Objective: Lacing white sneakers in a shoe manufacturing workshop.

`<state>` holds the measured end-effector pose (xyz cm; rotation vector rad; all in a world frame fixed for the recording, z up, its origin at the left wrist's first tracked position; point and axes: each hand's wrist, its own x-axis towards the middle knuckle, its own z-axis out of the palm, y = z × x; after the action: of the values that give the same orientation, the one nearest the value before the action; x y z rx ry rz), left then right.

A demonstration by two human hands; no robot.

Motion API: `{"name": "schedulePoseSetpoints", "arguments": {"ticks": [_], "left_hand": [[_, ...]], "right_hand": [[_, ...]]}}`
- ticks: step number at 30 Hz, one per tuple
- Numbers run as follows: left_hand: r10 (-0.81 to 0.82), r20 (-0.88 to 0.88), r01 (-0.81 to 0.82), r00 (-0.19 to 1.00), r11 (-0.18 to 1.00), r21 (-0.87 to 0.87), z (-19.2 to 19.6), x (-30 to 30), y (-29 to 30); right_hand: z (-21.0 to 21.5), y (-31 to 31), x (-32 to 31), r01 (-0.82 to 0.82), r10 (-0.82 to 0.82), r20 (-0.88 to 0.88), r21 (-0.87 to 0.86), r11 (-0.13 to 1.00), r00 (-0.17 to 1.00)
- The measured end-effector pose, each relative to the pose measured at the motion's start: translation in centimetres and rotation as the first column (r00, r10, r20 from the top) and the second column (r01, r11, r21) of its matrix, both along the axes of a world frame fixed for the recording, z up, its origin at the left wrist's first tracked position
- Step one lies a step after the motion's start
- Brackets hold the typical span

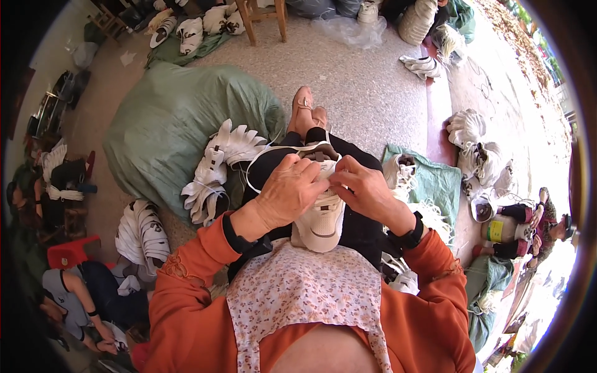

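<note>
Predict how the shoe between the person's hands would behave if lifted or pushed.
The shoe probably keeps its shape: its toe looks smoothly rounded. It might tip, seemingly resting on the legs. Its white lace would likely flop, judging by its loose curve.

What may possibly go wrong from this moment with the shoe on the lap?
The white shoe might slip: it lies on the lap, and the left hand and right hand are both busy at its lacing area.
The pale lace might snag: it loops out beside the left hand, toward the white shoe pieces.
</note>
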<state>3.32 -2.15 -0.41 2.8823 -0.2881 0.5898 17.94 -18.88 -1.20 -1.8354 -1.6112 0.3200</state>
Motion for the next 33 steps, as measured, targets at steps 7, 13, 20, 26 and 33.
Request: {"name": "schedulePoseSetpoints", "arguments": {"ticks": [7, 13, 20, 26, 33], "left_hand": [[0.087, -0.110, -0.093, 0.990, 0.995, -0.049, 0.5, 0.4, -0.3], [0.073, -0.143, -0.092, 0.987, 0.987, -0.130, -0.3, 0.8, -0.2], [0.038, -0.319, -0.156, 0.947, 0.922, -0.353, -1.0, 0.9, 0.7], [-0.046, -0.555, -0.302, 0.831, 0.800, -0.519, -0.3, 1.7, 1.9], [0.227, -0.539, -0.402, 0.811, 0.885, -0.233, -0.4, 2.3, 0.6]], "right_hand": [[-0.3, 0.5, 0.3, -0.064, 0.063, -0.006, -0.057, 0.996, 0.998], [0.2, 0.7, 0.1, -0.029, 0.030, 0.009, -0.168, 0.985, 0.999], [-0.2, 1.2, 1.8, -0.150, 0.130, -0.103, -0.212, 0.966, 0.986], [-0.6, 1.0, 0.2, 0.073, -0.114, -0.256, -0.162, 0.984, 0.960], [-2.8, -0.8, 0.4, 0.049, -0.196, -0.842, -0.199, 0.979, 0.503]]}}
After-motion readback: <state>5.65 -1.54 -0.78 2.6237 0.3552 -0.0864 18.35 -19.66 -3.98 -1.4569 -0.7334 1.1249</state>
